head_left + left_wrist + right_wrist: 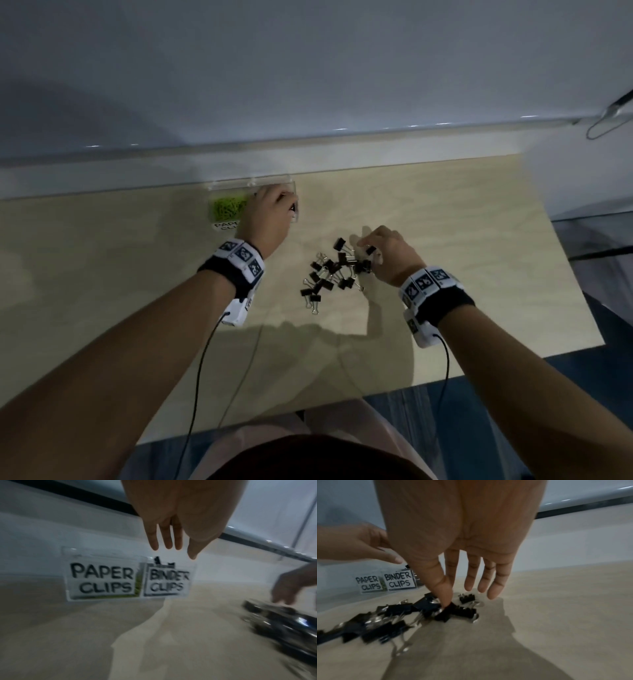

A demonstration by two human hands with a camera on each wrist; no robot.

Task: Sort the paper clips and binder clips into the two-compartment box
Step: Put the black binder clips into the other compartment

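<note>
A clear two-compartment box (253, 181) stands at the table's far edge, labelled PAPER CLIPS and BINDER CLIPS (102, 555). Green paper clips (227, 208) fill its left compartment. My left hand (274, 205) hovers over the right compartment with straight fingers (176, 547) and holds nothing. A black binder clip (157, 559) shows just under them, at that compartment's top. Several black binder clips (329, 270) lie in a pile mid-table. My right hand (368, 245) reaches into the pile's right end. Its thumb and index finger pinch one binder clip (443, 614), while the other fingers (485, 582) stay spread.
The pale wooden tabletop (479, 274) ends at a white ledge (342, 150) right behind the box. Its right edge and near edge drop to a dark floor. A dark cable (606, 120) loops at the far right. Wrist-camera cables hang from both forearms.
</note>
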